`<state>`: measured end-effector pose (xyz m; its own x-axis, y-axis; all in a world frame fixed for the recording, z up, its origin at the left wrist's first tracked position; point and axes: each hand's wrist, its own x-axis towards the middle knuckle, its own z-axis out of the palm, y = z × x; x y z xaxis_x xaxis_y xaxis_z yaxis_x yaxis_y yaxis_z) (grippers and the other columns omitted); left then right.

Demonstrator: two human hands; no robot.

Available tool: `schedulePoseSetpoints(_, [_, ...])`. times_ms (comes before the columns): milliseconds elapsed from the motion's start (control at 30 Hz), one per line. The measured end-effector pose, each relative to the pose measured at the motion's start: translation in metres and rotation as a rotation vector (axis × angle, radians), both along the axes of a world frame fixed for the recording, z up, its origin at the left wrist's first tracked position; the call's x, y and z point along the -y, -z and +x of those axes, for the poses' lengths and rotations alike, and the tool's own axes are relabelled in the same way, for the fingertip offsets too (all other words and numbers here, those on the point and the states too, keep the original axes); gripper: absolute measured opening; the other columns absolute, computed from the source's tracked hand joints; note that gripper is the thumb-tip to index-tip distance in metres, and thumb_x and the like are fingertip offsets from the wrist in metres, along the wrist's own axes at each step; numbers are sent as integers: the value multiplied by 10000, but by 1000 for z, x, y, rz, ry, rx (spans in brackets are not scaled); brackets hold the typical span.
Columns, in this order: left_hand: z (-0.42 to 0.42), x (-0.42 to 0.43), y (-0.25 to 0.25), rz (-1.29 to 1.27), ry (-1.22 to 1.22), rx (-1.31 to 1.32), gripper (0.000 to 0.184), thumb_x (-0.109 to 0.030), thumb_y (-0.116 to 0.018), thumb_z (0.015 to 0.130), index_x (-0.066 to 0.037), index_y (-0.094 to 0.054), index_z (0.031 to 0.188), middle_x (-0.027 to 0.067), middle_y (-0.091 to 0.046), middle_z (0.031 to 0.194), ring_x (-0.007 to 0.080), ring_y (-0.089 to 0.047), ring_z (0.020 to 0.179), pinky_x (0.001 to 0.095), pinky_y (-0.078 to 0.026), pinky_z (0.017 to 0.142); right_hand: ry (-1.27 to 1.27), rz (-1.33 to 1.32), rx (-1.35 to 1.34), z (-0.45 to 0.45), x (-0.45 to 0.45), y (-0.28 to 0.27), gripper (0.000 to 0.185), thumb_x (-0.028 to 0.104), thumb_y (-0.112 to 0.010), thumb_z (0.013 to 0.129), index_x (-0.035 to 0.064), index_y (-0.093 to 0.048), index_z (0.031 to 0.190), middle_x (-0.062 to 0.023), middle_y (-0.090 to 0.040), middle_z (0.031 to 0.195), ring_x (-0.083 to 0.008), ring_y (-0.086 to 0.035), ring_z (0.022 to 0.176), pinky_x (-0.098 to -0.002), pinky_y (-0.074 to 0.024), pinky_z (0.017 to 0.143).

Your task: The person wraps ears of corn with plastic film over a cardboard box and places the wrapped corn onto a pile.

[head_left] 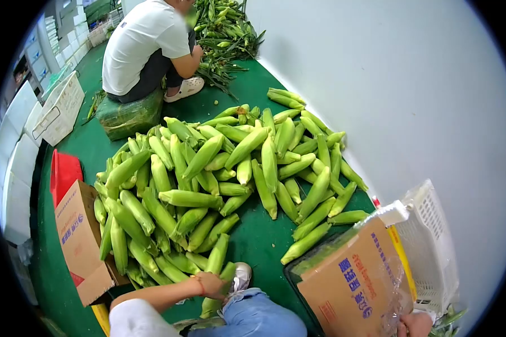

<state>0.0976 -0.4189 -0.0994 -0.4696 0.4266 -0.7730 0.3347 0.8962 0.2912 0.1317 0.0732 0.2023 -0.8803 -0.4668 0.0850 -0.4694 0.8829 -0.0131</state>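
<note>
My left hand (pixel 211 285) is closed around an ear of corn in its green husk (pixel 228 273), low in front of my knee. Another husked ear (pixel 217 254) leans just beyond those fingers, at the near edge of a large corn pile (pixel 208 174). At the bottom right, my right hand (pixel 416 324) has its fingers curled beside a cardboard box panel (pixel 354 278). Clear plastic film (pixel 392 314) lies over that panel close to the fingertips. What the right fingers grip, if anything, is hidden.
A co-worker (pixel 143 48) sits on a wrapped green bundle (pixel 130 115), beside heaped husks and corn (pixel 225 33). Left are a red bin (pixel 66 171), a cardboard box (pixel 76 236) and a white crate (pixel 64 109). A white basket (pixel 433 247) stands by the right wall (pixel 388 84).
</note>
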Motion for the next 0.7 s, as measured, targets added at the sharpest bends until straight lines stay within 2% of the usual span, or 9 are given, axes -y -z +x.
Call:
schedulePoseSetpoints(67, [-45, 35, -37, 339, -159, -96, 696, -616, -587, 835, -124, -551, 1327, 177, -659, 1086, 348, -653, 966, 440, -535, 800, -193, 33, 100, -65, 35, 2, 286, 159, -653, 897, -8, -611, 1126, -156, -673, 997, -333, -641, 798, -423, -516, 676])
schedulePoseSetpoints(133, [-117, 60, -94, 586, -393, -313, 441, -421, -645, 883, -82, -645, 1165, 154, -678, 1048, 322, -667, 912, 413, -540, 780, -271, 129, 352, -136, 79, 8, 664, 228, -809, 662, 61, -577, 1261, -148, -612, 1128, -322, -607, 1008, -413, -474, 906])
schedulePoseSetpoints(167, [-158, 72, -108, 638, -392, -557, 353, -335, -660, 889, -62, -661, 1113, 160, -684, 1004, 306, -681, 864, 393, -543, 764, -319, 112, 330, -175, 112, 18, 543, 294, -758, 740, 71, -603, 1210, -141, -619, 1044, -314, -606, 912, -409, -483, 831])
schedulePoseSetpoints(200, [-198, 82, -127, 593, -510, -580, 338, -319, -640, 903, -57, -658, 1116, 157, -690, 974, 291, -686, 862, 382, -542, 774, -367, 95, 300, -214, 145, 34, 447, 359, -706, 817, 80, -630, 1158, -133, -625, 960, -306, -606, 815, -405, -492, 756])
schedulePoseSetpoints(267, [-285, 115, -114, 619, -599, -857, 364, -346, -593, 914, -67, -658, 1138, 149, -699, 1012, 320, -682, 855, 386, -545, 761, -436, -57, 347, -287, 189, 72, 524, 413, -679, 844, 111, -581, 1261, -159, -618, 1095, -331, -595, 1005, -417, -492, 858])
schedulePoseSetpoints(400, [-449, 190, -45, 377, -752, -855, 543, -471, -491, 962, -88, -523, 1345, 199, -622, 1231, 333, -591, 1152, 397, -454, 978, -392, -108, 475, -409, 279, 159, 590, 480, -601, 902, 192, -468, 1400, -207, -450, 1404, -383, -448, 1279, -455, -388, 1065])
schedulePoseSetpoints(533, [-554, 243, 53, 75, -947, -651, 779, -628, -457, 907, -154, -290, 1503, 278, -465, 1388, 403, -466, 1284, 437, -380, 1064, -399, -80, 401, -490, 380, 264, 690, 607, -534, 886, 235, -404, 1452, -206, -351, 1492, -430, -300, 1386, -538, -244, 1146])
schedulePoseSetpoints(633, [-602, 257, 105, -25, -971, -567, 907, -656, -474, 882, -160, -109, 1548, 338, -336, 1450, 444, -393, 1329, 464, -333, 1102, -383, -118, 183, -535, 442, 316, 730, 638, -540, 858, 214, -419, 1440, -210, -349, 1494, -422, -305, 1390, -573, -213, 1146])
schedulePoseSetpoints(700, [-628, 264, 130, 0, -981, -560, 978, -714, -473, 839, -159, -94, 1549, 297, -289, 1495, 428, -345, 1367, 472, -298, 1122, -370, -112, 84, -567, 475, 339, 757, 663, -539, 842, 203, -433, 1433, -204, -361, 1491, -409, -320, 1386, -576, -216, 1142])
